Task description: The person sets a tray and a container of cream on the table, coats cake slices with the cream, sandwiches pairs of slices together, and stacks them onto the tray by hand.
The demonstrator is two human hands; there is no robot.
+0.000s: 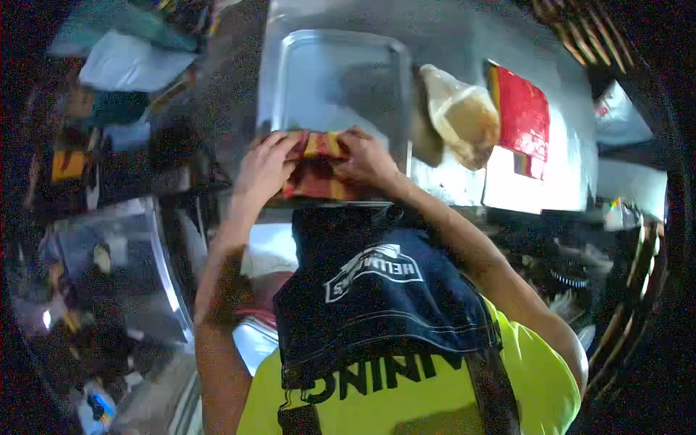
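Note:
My left hand (268, 163) and my right hand (368, 161) grip the two sides of a red-and-yellow striped piece (319, 146), soft-looking and perhaps cloth. The fingers of both hands curl over its top edge. Its lower part (319, 181) hangs or lies toward my apron, blurred. Just beyond my hands is a shallow metal tray (341, 35) with a raised, rounded rim. Right of the tray, a clear plastic bag (464, 116) holds something tan. Farther right lies a folded red piece (520, 119) with yellow and green along its edge.
The metal work table (449, 36) extends beyond the tray. At lower left stands a dark panel with a bright metal frame (163, 254). White bags or sheets (138, 61) lie at upper left. A slatted rack (587, 32) is at upper right. Much of the surroundings is dark and blurred.

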